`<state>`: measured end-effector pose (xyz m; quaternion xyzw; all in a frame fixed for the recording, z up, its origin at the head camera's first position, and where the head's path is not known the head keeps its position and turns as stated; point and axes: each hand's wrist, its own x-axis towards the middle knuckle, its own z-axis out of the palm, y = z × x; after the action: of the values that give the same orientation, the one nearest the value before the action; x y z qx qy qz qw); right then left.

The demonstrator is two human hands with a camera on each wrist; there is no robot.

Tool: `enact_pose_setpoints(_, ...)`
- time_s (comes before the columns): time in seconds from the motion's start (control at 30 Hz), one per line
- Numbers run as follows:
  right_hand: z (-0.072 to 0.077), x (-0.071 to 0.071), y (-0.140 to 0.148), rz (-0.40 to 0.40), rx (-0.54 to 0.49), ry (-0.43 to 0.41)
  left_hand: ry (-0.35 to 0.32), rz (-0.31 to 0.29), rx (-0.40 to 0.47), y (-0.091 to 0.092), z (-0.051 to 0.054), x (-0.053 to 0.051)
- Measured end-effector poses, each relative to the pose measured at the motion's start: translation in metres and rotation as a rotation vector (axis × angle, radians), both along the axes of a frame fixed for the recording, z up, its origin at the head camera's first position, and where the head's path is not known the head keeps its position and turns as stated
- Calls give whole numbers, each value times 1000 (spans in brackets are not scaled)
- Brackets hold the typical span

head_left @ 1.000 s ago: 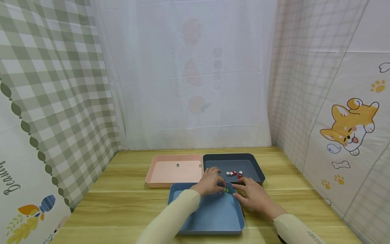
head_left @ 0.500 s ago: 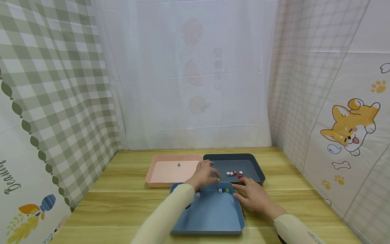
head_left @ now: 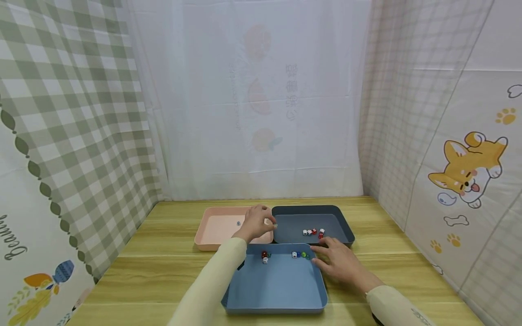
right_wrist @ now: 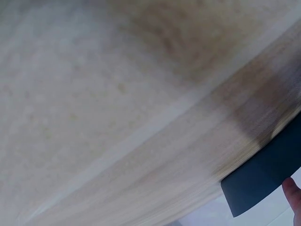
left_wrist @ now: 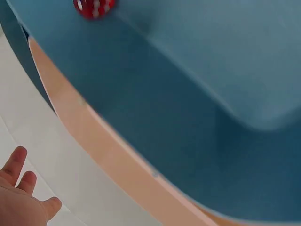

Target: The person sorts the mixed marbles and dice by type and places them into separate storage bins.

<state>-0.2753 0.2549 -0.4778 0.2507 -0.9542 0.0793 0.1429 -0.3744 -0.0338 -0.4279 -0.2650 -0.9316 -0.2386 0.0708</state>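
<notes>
My left hand (head_left: 256, 222) is over the right part of the pink tray (head_left: 199, 235), thumb and finger pinching a small pale greenish piece (head_left: 275, 225), too small to tell its kind. In the left wrist view the fingers (left_wrist: 29, 181) show but not that piece. My right hand (head_left: 336, 260) rests at the far right corner of the blue tray (head_left: 275, 310), fingers loosely extended, holding nothing. Near its fingertips lie a white die (head_left: 294, 255), a blue piece (head_left: 299, 254) and a yellow-green piece (head_left: 303, 254). Farther left in this tray are a red die (head_left: 264, 254) and another white die (head_left: 265, 261).
The dark navy tray (head_left: 346, 226) at the back right holds several white and red dice (head_left: 314, 231). A small grey-blue piece (head_left: 238, 223) and a pale one (head_left: 267, 222) lie in the pink tray. Curtains (head_left: 261, 185) stand around the wooden table (head_left: 163, 258).
My left hand has lifted from the far right of the blue tray, the greenish piece between its fingertips, and moved left and back over the pink tray. My right hand has stayed put.
</notes>
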Motion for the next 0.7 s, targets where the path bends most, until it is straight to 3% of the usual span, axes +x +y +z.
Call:
enact_pose_setpoints(0.17,0,0,0,-3,3,-6,-13,51,70,-17,1,-8)
enact_pose_setpoints(0.33,-1,0,0,-4,-2,0,-10,118,83,-34,0,-15)
enact_pose_setpoints(0.5,1,3,-1,1,-13,8,-79,193,140,-52,-3,-18)
enact_pose_setpoints(0.7,4,4,-3,4,-22,-6,-109,255,203,-79,-6,-21)
